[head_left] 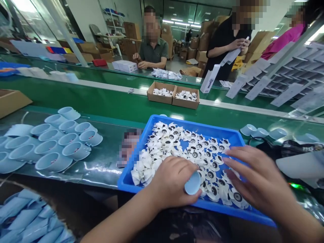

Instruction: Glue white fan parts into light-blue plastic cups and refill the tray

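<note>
My left hand (174, 180) is wrapped around a light blue plastic cup-shaped housing (192, 184), its round end facing me, above the near edge of a blue tray (215, 130). Many small white fan impellers (194, 154) with dark hubs lie spread and heaped in that tray. Over the tray's right side hovers my right hand (253, 172), its fingers stretched apart and slightly blurred. Nothing shows between those fingers, and impellers lie just below and left of them.
Light blue housings (54, 162) stand grouped on the left bench, with more in a box (27, 216) at lower left. Two cardboard boxes (162, 98) of impellers sit on the green conveyor (113, 98). White cartons (260, 87) line the right. Several people (153, 47) are across the line.
</note>
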`<state>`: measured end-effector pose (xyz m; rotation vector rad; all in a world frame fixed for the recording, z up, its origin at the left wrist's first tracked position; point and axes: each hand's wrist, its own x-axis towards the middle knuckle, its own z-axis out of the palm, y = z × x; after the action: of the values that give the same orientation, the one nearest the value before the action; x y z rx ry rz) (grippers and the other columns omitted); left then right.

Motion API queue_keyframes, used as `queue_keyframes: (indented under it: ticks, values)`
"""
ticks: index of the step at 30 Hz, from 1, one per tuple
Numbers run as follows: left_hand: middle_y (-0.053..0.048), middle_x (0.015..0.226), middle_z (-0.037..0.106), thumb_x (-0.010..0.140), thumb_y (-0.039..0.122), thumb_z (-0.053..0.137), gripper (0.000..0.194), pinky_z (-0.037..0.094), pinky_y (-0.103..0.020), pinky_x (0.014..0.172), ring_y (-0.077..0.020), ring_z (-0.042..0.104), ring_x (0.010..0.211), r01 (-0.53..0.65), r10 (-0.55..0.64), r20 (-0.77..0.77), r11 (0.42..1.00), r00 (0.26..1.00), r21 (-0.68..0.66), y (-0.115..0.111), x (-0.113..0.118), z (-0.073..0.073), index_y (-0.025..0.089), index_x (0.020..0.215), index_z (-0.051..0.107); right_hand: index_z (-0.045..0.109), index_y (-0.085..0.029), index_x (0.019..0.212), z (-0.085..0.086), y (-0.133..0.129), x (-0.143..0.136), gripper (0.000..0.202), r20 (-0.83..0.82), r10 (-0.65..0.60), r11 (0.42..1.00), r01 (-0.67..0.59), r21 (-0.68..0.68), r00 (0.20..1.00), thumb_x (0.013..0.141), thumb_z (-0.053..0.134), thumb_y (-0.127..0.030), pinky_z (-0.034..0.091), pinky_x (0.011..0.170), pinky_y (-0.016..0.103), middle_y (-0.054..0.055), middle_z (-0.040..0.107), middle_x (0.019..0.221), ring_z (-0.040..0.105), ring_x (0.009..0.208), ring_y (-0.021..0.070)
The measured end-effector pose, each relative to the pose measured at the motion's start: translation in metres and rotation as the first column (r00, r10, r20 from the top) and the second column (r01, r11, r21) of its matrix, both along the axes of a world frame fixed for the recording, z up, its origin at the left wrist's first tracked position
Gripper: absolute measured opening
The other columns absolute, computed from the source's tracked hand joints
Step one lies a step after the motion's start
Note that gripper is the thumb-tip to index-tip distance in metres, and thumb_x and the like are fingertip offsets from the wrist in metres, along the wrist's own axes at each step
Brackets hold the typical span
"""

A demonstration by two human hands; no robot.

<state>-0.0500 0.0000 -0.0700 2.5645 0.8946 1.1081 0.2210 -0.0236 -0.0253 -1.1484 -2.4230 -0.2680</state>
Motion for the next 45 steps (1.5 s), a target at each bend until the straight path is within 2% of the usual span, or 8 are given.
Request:
queue_keyframes:
  ticks: [8, 16, 24, 32, 36, 38, 41, 45]
  values:
    - [-0.009, 0.108, 0.072, 0.075, 0.04, 0.072, 0.045, 0.054, -0.045, 0.088, -0.027, 0.069, 0.1, -0.249, 0.268, 0.121, 0.957, 0.956, -0.149, 0.005, -0.016, -0.001, 0.017, 0.111, 0.06, 0.065, -0.025, 0.113, -0.041, 0.056, -0.03, 0.02, 0.458, 0.311, 0.95, -0.254, -0.183, 0.833, 0.097, 0.054, -0.02, 0.043, 0.085, 0.038, 0.003, 0.067, 0.105, 0.059, 0.097, 0.0206]
    - [-0.009, 0.109, 0.072, 0.074, 0.046, 0.069, 0.049, 0.054, -0.049, 0.088, -0.0312, 0.068, 0.101, -0.214, 0.232, 0.04, 0.941, 0.972, -0.26, 0.01, -0.01, -0.005, 0.018, 0.114, 0.063, 0.065, -0.023, 0.111, -0.054, 0.063, -0.014, 0.022, 0.488, 0.048, 0.992, 0.013, -0.122, 0.872, 0.089, 0.065, -0.024, 0.042, 0.076, 0.035, 0.004, 0.068, 0.102, 0.063, 0.088, 0.0201]
    - [-0.008, 0.109, 0.073, 0.074, 0.047, 0.068, 0.049, 0.055, -0.047, 0.089, -0.0297, 0.069, 0.101, -0.198, 0.221, 0.059, 0.943, 0.973, -0.268, 0.011, -0.012, -0.006, 0.018, 0.113, 0.063, 0.067, -0.019, 0.091, -0.056, 0.062, -0.04, 0.012, 0.494, -0.023, 0.996, 0.062, -0.063, 0.869, 0.09, 0.057, -0.013, 0.037, 0.086, 0.047, 0.005, 0.066, 0.082, 0.062, 0.085, 0.0269]
    - [-0.01, 0.114, 0.069, 0.075, 0.039, 0.073, 0.047, 0.052, -0.047, 0.097, -0.0286, 0.064, 0.108, -0.212, 0.242, 0.084, 0.941, 0.967, -0.266, 0.014, -0.015, -0.005, 0.018, 0.115, 0.059, 0.067, -0.017, 0.102, -0.051, 0.067, -0.047, 0.018, 0.375, -0.121, 0.983, 0.164, -0.084, 0.919, 0.094, 0.052, -0.021, 0.043, 0.089, 0.05, 0.008, 0.069, 0.097, 0.064, 0.093, 0.0282]
    - [-0.009, 0.114, 0.067, 0.076, 0.037, 0.075, 0.045, 0.052, -0.045, 0.096, -0.0269, 0.062, 0.109, -0.213, 0.252, 0.118, 0.938, 0.961, -0.272, 0.015, -0.017, -0.006, 0.019, 0.113, 0.055, 0.06, -0.026, 0.114, -0.023, 0.039, -0.041, 0.022, -0.114, -0.106, 0.868, 0.036, -0.494, 0.988, 0.095, 0.054, -0.034, 0.052, 0.085, 0.035, 0.004, 0.066, 0.109, 0.063, 0.101, 0.0195]
    - [-0.009, 0.116, 0.065, 0.077, 0.038, 0.075, 0.047, 0.051, -0.046, 0.098, -0.0273, 0.061, 0.11, -0.211, 0.247, 0.1, 0.937, 0.964, -0.279, 0.015, -0.017, -0.006, 0.02, 0.114, 0.053, 0.059, -0.029, 0.118, -0.017, 0.021, -0.04, 0.025, -0.432, -0.228, 0.689, -0.169, -0.705, 0.872, 0.095, 0.058, -0.038, 0.055, 0.078, 0.028, 0.004, 0.064, 0.109, 0.063, 0.097, 0.0171]
    - [-0.012, 0.122, 0.061, 0.078, 0.036, 0.074, 0.053, 0.048, -0.048, 0.1, -0.0294, 0.057, 0.115, -0.223, 0.246, 0.048, 0.932, 0.968, -0.287, 0.016, -0.016, -0.007, 0.018, 0.12, 0.049, 0.06, -0.032, 0.117, -0.021, 0.001, -0.048, 0.029, -0.679, -0.482, 0.442, -0.516, -0.734, 0.554, 0.09, 0.067, -0.042, 0.056, 0.077, 0.025, 0.002, 0.066, 0.103, 0.065, 0.09, 0.0144]
    - [-0.016, 0.128, 0.054, 0.074, 0.019, 0.063, 0.057, 0.044, -0.051, 0.106, -0.0316, 0.051, 0.124, -0.228, 0.248, 0.065, 0.946, 0.967, -0.229, 0.013, -0.017, -0.008, 0.016, 0.127, 0.044, 0.068, -0.025, 0.107, -0.033, -0.006, -0.072, 0.032, -0.663, -0.737, 0.315, -0.803, -0.505, 0.128, 0.08, 0.077, -0.04, 0.055, 0.08, 0.024, 0.003, 0.067, 0.098, 0.064, 0.084, 0.0121]
